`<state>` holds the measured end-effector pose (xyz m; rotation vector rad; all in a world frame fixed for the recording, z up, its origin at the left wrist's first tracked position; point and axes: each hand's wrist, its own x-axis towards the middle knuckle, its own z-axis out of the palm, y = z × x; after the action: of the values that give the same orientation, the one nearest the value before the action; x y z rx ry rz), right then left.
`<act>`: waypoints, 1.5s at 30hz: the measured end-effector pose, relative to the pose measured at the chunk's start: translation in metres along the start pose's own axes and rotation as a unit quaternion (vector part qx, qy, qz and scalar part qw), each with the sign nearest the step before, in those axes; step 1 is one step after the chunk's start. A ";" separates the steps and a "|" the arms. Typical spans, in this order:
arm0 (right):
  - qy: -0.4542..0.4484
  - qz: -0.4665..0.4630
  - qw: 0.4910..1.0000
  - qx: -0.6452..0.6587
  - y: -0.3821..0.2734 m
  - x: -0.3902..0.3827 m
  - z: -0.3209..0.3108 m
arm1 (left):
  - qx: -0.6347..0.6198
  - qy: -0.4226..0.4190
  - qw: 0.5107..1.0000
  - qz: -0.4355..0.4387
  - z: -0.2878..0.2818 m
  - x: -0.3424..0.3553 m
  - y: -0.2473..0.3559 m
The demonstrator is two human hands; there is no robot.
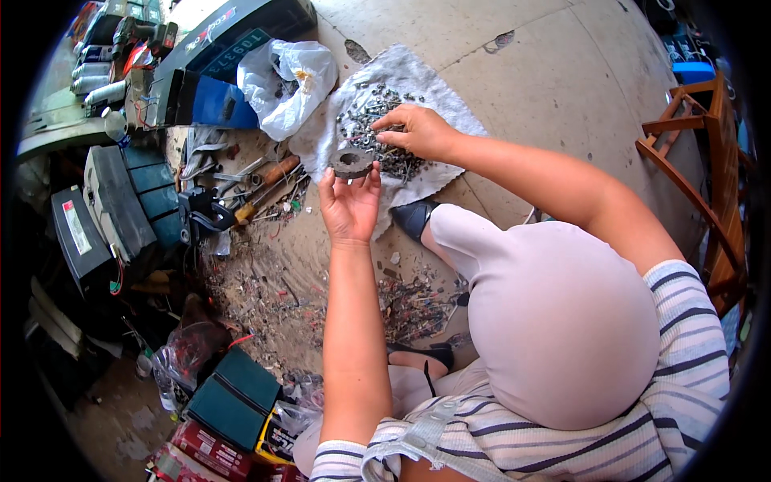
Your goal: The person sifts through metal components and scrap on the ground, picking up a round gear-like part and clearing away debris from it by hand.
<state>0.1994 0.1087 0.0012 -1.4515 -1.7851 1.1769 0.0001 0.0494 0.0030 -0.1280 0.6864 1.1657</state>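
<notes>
I see my left hand (349, 205) holding a dark, round metal ring (352, 163) at its fingertips, palm up. My right hand (418, 130) pinches into the heap of small grey nuts and washers (371, 120) on the pale cloth (418, 76) spread on the concrete floor (522, 72). Most of the heap looks unsorted.

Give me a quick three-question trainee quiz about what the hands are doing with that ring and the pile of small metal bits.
1. True or false: the left hand holds a dark metal ring at its fingertips.
2. Where is the right hand? A) on the wooden chair B) on the pile of small metal parts C) in the white plastic bag
3. What does the pile lie on?

Key: 1 true. 2 B. 3 a grey cloth spread on the concrete floor.
</notes>
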 end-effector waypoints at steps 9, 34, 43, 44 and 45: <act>-0.150 0.211 0.943 0.210 -0.021 -0.008 0.017 | 0.011 -0.060 0.998 -0.002 -0.018 -0.024 -0.002; -0.103 0.145 0.984 0.011 -0.006 -0.051 0.021 | 0.519 0.696 0.430 0.246 -0.265 -0.194 0.126; -0.139 0.178 0.974 0.004 -0.013 -0.057 0.016 | 0.552 0.645 0.485 0.209 -0.310 -0.205 0.187; -0.145 0.175 0.974 0.007 -0.015 -0.059 0.021 | 0.540 0.652 0.475 0.241 -0.324 -0.221 0.201; -0.153 0.173 0.973 0.011 -0.017 -0.061 0.026 | 0.527 0.659 0.462 0.272 -0.336 -0.236 0.215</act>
<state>0.1858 0.0428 0.0102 -1.6892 -1.7475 1.6685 -0.3839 -0.1973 -0.0776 0.3502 2.9494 0.7831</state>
